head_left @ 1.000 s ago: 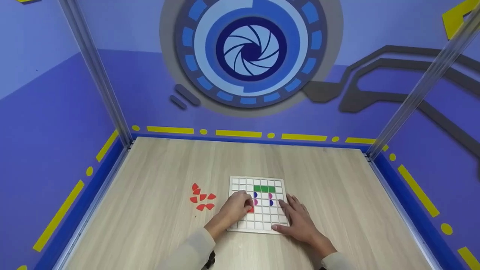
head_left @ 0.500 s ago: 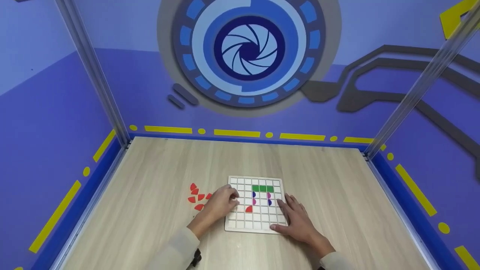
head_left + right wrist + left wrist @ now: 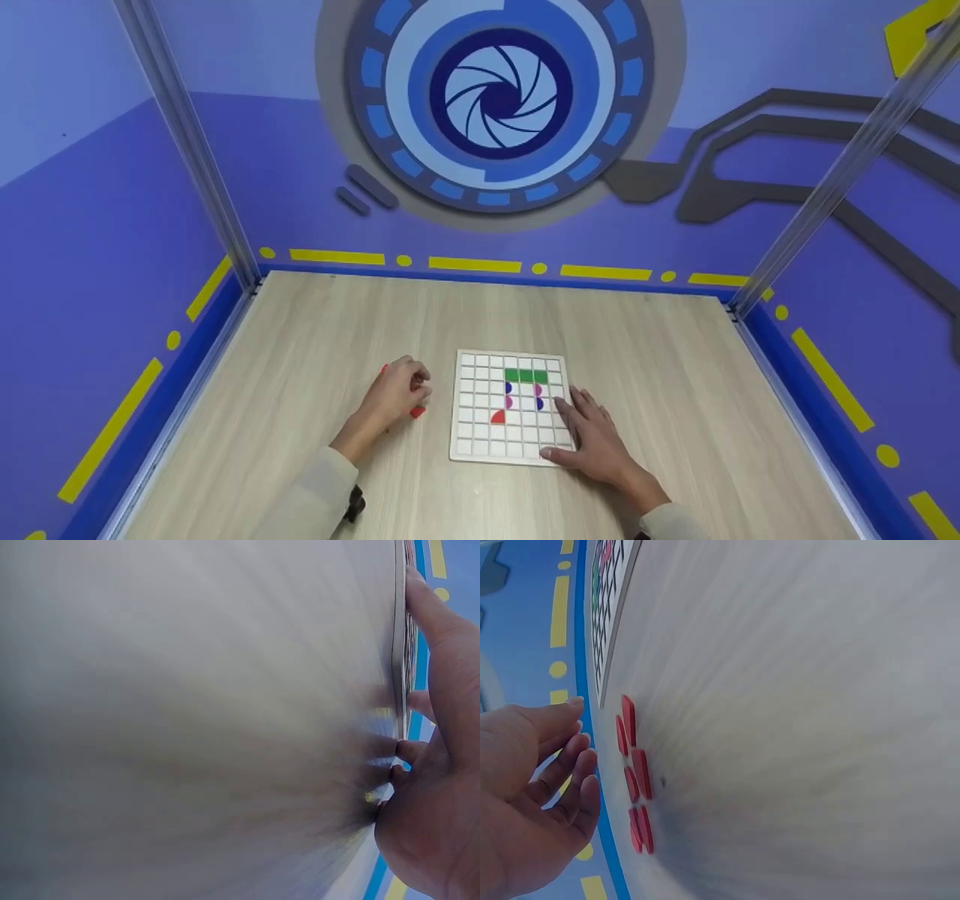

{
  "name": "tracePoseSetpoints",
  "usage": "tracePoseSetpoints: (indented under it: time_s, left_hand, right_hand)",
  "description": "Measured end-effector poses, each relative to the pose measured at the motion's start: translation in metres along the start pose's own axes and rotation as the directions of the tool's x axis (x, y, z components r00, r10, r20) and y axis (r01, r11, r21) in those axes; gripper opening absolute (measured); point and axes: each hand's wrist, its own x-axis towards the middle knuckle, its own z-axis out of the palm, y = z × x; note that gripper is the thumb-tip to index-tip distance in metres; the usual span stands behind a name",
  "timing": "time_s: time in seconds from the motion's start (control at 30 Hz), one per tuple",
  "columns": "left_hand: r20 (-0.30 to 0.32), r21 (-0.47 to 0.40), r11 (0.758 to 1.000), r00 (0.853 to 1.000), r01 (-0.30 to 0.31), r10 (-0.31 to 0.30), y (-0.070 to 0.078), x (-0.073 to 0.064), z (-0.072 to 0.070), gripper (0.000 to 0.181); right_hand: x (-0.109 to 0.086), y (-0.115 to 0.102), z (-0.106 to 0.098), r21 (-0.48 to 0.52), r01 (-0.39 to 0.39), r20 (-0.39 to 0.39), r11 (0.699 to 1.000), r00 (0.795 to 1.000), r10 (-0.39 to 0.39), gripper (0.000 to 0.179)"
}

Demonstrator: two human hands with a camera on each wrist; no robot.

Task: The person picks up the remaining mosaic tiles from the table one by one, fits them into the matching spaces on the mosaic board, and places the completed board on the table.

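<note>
A white gridded board (image 3: 480, 449) lies on the table in the head view. It carries a green strip (image 3: 526, 376), small blue and pink half-rounds (image 3: 538, 391), and one red quarter-round (image 3: 499, 418). To its left, my left hand (image 3: 391, 390) is over the loose red pieces (image 3: 418, 412), covering most of them from above. The left wrist view shows several red pieces (image 3: 641, 774) on the table, with the left hand (image 3: 536, 795) above them, fingers loosely bent and nothing between them. My right hand (image 3: 596, 439) rests along the board's right edge, thumb near its front corner.
The wooden table (image 3: 337, 307) is bounded by blue walls with yellow markings (image 3: 474, 265). Metal posts (image 3: 202, 150) rise at its back corners. In the right wrist view the board's edge (image 3: 398, 630) stands just above the tabletop.
My left hand has let go of the red quarter-round on the board and moved left to the loose red pieces. The right hand has stayed at the board's right edge.
</note>
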Motion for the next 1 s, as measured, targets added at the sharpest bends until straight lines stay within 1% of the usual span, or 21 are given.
tracePoseSetpoints:
  time_s: [0.13, 0.27, 0.37, 0.47, 0.63, 0.73, 0.83, 1.0]
  left_hand:
    - [0.012, 0.013, 0.998, 0.998, 0.054, -0.054, -0.006, -0.001, -0.006, 0.016]
    - [0.013, 0.019, 0.997, 0.997, 0.073, -0.074, -0.009, -0.002, -0.01, 0.017]
    - [0.007, 0.025, 0.997, 0.997, 0.076, -0.077, -0.01, -0.004, -0.009, 0.016]
    - [0.005, 0.023, 0.997, 0.998, 0.07, -0.07, -0.011, -0.004, -0.004, 0.016]
    - [0.015, 0.067, 0.997, 0.999, 0.043, -0.044, -0.01, -0.001, 0.003, 0.014]
    - [0.013, 0.099, 0.994, 0.999, 0.05, -0.051, -0.01, 0.001, 0.004, 0.011]
    - [0.006, 0.11, 0.992, 0.998, 0.06, -0.061, -0.01, 0.001, 0.005, 0.009]
    - [-0.019, 0.106, 0.992, 0.998, 0.063, -0.061, -0.01, 0.0, 0.006, 0.007]
  right_hand:
    - [0.001, 0.0, 0.001, 0.005, 0.002, -0.004, 1.0, 1.0, -0.002, 0.103]
    - [0.001, 0.001, 0.001, 0.006, -0.005, -0.001, 1.0, 1.0, 0.005, 0.103]
    - [0.0, 0.001, 0.002, 0.001, -0.006, -0.002, 1.0, 1.0, 0.006, 0.103]
    - [-0.002, 0.0, 0.002, 0.0, -0.007, -0.013, 1.0, 1.0, 0.007, 0.103]
    - [-0.005, -0.002, 0.003, 0.008, -0.012, -0.021, 1.0, 1.0, 0.012, 0.102]
    - [-0.005, -0.003, 0.003, 0.01, -0.021, -0.011, 1.0, 1.0, 0.021, 0.102]
    - [-0.004, -0.004, 0.002, 0.01, -0.022, -0.009, 1.0, 1.0, 0.022, 0.102]
    - [-0.002, -0.003, -0.001, -0.001, -0.02, 0.002, 1.0, 1.0, 0.02, 0.102]
